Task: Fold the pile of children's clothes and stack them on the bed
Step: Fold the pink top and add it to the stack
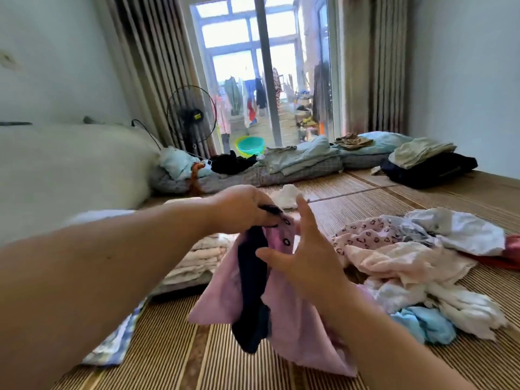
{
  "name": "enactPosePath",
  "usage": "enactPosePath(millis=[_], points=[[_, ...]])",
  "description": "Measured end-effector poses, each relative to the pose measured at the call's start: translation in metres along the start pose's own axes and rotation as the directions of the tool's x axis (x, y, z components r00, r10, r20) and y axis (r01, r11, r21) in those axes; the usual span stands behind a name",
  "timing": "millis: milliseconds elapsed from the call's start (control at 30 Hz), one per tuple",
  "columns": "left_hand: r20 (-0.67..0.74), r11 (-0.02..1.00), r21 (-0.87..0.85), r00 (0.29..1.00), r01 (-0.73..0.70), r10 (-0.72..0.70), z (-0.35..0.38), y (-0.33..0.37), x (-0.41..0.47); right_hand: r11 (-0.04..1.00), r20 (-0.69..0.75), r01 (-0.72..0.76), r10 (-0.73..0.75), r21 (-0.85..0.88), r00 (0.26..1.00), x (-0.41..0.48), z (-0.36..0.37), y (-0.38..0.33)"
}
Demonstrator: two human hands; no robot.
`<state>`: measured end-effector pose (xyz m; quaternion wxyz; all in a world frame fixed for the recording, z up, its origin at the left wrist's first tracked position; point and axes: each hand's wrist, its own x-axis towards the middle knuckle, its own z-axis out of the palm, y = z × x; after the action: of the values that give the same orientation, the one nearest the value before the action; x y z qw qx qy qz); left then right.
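My left hand grips the top edge of a pink child's garment with dark navy trim, holding it up above the striped bed mat. The garment hangs down between my arms. My right hand is in front of the cloth with fingers spread and straight, touching it near the snap buttons. A loose pile of children's clothes, white, pink, heart-print and light blue, lies to the right on the mat. A stack of folded pale clothes sits behind the garment at the left.
A large white pillow lies at the left. Folded blankets and dark clothes line the far edge of the bed. A standing fan and a green basin stand by the balcony door. A blue patterned cloth lies at lower left.
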<state>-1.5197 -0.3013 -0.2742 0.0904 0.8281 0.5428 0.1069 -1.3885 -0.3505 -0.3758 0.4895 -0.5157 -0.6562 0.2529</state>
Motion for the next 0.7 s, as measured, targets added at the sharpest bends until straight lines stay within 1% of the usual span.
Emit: enactPosePath(millis=[33,67,100,133,167,200,233,267,300,333,367,400,433,467,500,533,567,600,633,667,700], points=[[-0.024,1.000,-0.024,1.000,0.003,-0.003,0.004,-0.006,-0.007,0.997,0.031,0.029,-0.027,-0.073,0.999,0.008,0.006,-0.007],[-0.092,0.997,-0.073,0.996,0.004,-0.011,0.008,-0.010,-0.014,0.985,0.054,0.089,-0.082,-0.149,0.995,0.014,0.007,-0.017],[-0.194,0.988,-0.157,0.980,0.009,-0.040,0.014,-0.016,-0.021,0.964,0.054,0.137,-0.128,-0.227,0.990,0.023,0.009,-0.024],[-0.299,0.964,-0.266,0.949,0.014,-0.096,0.020,-0.021,-0.029,0.949,0.044,0.174,-0.168,-0.265,0.985,0.031,0.012,-0.030],[-0.386,0.926,-0.378,0.907,0.013,-0.170,0.026,-0.025,-0.037,0.959,0.025,0.150,-0.149,-0.240,0.989,0.038,0.013,-0.036],[-0.446,0.889,-0.458,0.861,0.014,-0.243,0.031,-0.029,-0.047,0.994,0.002,0.064,-0.064,-0.091,0.998,0.043,0.013,-0.047],[-0.476,0.875,-0.483,0.830,0.029,-0.290,0.033,-0.033,-0.057,0.985,-0.010,-0.054,0.056,0.163,0.998,0.049,0.013,-0.058],[-0.472,0.877,-0.476,0.822,0.066,-0.318,0.032,-0.035,-0.066,0.905,0.010,-0.178,0.188,0.387,0.982,0.056,0.012,-0.067],[-0.432,0.877,-0.467,0.836,0.113,-0.338,0.030,-0.037,-0.072,0.800,0.045,-0.265,0.286,0.538,0.957,0.063,0.012,-0.076],[-0.362,0.870,-0.468,0.864,0.158,-0.351,0.026,-0.038,-0.077,0.726,0.073,-0.309,0.338,0.615,0.938,0.069,0.010,-0.084],[-0.290,0.862,-0.470,0.889,0.192,-0.356,0.022,-0.040,-0.081,0.678,0.080,-0.323,0.364,0.660,0.928,0.075,0.008,-0.094],[-0.234,0.857,-0.470,0.906,0.213,-0.353,0.017,-0.043,-0.083,0.657,0.070,-0.325,0.383,0.680,0.921,0.080,0.005,-0.104],[-0.207,0.848,-0.478,0.909,0.228,-0.361,0.012,-0.045,-0.085,0.641,0.058,-0.313,0.386,0.701,0.921,0.085,0.001,-0.114],[-0.193,0.819,-0.524,0.904,0.234,-0.382,0.006,-0.047,-0.087,0.635,0.030,-0.285,0.381,0.717,0.924,0.087,-0.005,-0.122],[-0.176,0.747,-0.624,0.890,0.230,-0.421,0.001,-0.049,-0.087,0.641,-0.005,-0.263,0.385,0.721,0.923,0.089,-0.010,-0.126],[-0.139,0.617,-0.760,0.876,0.205,-0.461,-0.005,-0.051,-0.086,0.669,-0.047,-0.247,0.389,0.701,0.920,0.088,-0.016,-0.128],[-0.077,0.443,-0.880,0.867,0.173,-0.493,-0.012,-0.054,-0.084,0.725,-0.087,-0.227,0.368,0.650,0.926,0.085,-0.021,-0.128],[0.004,0.263,-0.953,0.869,0.154,-0.495,-0.021,-0.055,-0.083,0.825,-0.127,-0.206,0.315,0.526,0.940,0.078,-0.026,-0.126],[0.084,0.122,-0.980,0.879,0.158,-0.469,-0.029,-0.056,-0.082,0.927,-0.149,-0.174,0.233,0.331,0.961,0.071,-0.030,-0.122],[0.146,0.048,-0.981,0.884,0.186,-0.445,-0.037,-0.058,-0.081,0.987,-0.126,-0.124,0.137,0.104,0.983,0.062,-0.032,-0.117],[0.187,0.031,-0.975,0.886,0.220,-0.424,-0.045,-0.058,-0.081,0.993,-0.058,-0.068,0.062,-0.099,0.996,0.052,-0.032,-0.115]])
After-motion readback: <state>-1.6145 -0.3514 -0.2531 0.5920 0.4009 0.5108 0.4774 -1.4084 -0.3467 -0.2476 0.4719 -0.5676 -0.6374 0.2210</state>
